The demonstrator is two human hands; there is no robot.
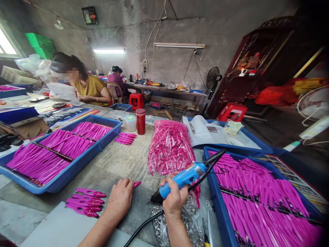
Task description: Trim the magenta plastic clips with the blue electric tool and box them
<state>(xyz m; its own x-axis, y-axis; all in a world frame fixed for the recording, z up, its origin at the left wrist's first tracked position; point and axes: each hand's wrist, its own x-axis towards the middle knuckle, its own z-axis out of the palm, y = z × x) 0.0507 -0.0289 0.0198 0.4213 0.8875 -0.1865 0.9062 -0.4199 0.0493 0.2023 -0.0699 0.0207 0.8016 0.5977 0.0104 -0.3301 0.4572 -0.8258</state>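
Note:
My right hand is wrapped around a blue electric screwdriver, its black nose tilted down to the left, close above the table. My left hand rests on the table to the left of that nose, fingers curled over a pink piece; only its glossy darker tip shows past the fingers. A small stack of pink pieces with slender handles lies left of my left hand. Below the screwdriver, a clear bag of small metal parts lies partly behind my right forearm.
Blue trays full of pink pieces stand left and right. Between them are a stuffed clear bag, a red jar, a white tub and another pink stack. Scissors lie near the right tray. Two people sit beyond.

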